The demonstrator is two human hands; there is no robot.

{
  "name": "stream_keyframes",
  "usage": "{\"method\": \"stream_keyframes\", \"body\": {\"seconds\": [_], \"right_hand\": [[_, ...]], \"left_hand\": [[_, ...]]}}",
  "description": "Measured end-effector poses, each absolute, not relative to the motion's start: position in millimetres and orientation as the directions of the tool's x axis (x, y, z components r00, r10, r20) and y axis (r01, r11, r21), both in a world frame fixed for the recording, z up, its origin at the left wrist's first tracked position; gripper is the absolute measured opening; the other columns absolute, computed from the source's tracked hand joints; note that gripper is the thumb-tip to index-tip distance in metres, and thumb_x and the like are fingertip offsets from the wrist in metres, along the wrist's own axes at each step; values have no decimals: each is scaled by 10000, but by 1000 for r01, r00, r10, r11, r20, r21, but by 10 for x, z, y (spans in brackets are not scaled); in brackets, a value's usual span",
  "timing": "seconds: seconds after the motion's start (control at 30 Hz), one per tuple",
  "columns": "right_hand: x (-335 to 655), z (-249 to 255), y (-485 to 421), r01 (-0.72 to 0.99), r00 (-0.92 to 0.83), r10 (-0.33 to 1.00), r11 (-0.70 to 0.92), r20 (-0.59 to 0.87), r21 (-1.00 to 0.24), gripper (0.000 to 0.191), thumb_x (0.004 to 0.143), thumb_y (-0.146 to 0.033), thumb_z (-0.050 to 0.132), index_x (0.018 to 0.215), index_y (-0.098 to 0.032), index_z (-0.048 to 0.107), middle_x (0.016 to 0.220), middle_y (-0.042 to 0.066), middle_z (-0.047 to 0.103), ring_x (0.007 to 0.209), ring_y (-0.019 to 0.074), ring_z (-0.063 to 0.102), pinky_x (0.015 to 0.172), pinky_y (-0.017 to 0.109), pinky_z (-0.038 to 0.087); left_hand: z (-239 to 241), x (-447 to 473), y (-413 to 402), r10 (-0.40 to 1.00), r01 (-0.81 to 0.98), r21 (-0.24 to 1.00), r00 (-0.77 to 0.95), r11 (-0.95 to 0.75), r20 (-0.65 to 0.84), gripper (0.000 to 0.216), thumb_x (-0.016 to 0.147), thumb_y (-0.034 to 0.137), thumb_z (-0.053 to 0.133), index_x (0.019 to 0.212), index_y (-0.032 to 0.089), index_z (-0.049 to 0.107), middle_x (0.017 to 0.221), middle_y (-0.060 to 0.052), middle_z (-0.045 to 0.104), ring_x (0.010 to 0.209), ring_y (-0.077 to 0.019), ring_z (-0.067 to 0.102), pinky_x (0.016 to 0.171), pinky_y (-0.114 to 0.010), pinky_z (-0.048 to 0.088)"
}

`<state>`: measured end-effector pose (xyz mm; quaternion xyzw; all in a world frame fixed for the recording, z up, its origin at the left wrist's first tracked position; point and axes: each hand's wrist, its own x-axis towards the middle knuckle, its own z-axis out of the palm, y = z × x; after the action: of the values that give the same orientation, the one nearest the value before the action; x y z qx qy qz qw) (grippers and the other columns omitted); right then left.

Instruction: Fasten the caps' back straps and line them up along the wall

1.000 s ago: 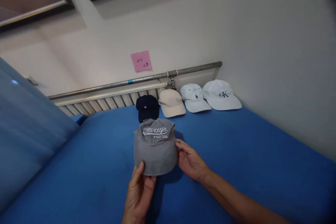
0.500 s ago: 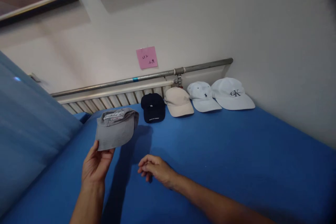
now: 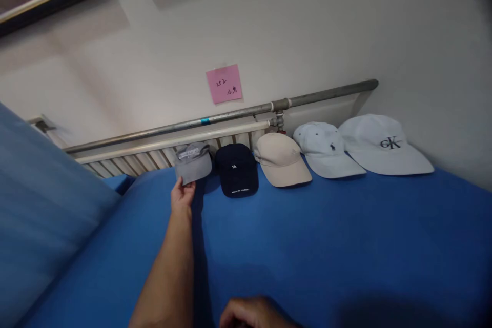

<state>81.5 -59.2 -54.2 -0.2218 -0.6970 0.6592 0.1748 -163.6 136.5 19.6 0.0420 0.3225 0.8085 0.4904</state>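
My left hand pinches the brim of a grey cap at the left end of a row of caps. Just to the right of the grey cap is a black cap with small white lettering. A beige cap follows, then a pale cap with a small dark emblem, and a white cap with dark letters at the far right. At the bottom edge, my right hand is partly cut off over the blue surface; its fingers are curled and mostly out of sight.
The caps line the back of a blue-covered surface. Behind them run a ribbed radiator and a metal pipe. A pink note is stuck on the wall. A blue curtain hangs at the left.
My left hand has carried the grey cap away from me, to the row beside the black cap. My right hand has drawn back to the bottom edge. The view has shifted closer.
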Motion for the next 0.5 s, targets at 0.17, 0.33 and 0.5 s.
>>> {"method": "stream_keyframes", "body": {"seconds": [0.17,0.33,0.5], "right_hand": [[834,-602,-572,131,-868,496,164,-33,-978,241,849,-299,577,1054,-235,687,963,2,710,836,104,630,759,188,457],[839,-557,-643,78,-854,516,258,69,-963,236,857,-249,553,1060,-230,672,901,4,714,803,115,648,731,210,473],[830,-497,-684,26,-833,538,277,132,-960,271,857,-153,473,1041,-206,664,942,38,729,835,136,681,725,224,491]], "left_hand": [[-135,-1688,1290,772,-754,626,-514,-198,-375,211,963,179,449,1118,123,580,863,-43,683,648,-119,642,593,-261,547],[-162,-1753,1114,746,-707,698,-525,-114,-410,202,941,219,514,1103,127,591,947,-54,666,711,-123,639,626,-269,548],[-185,-1704,1038,729,-641,764,-560,-80,-393,219,931,259,537,1099,132,595,980,-59,655,759,-137,634,655,-293,552]]}}
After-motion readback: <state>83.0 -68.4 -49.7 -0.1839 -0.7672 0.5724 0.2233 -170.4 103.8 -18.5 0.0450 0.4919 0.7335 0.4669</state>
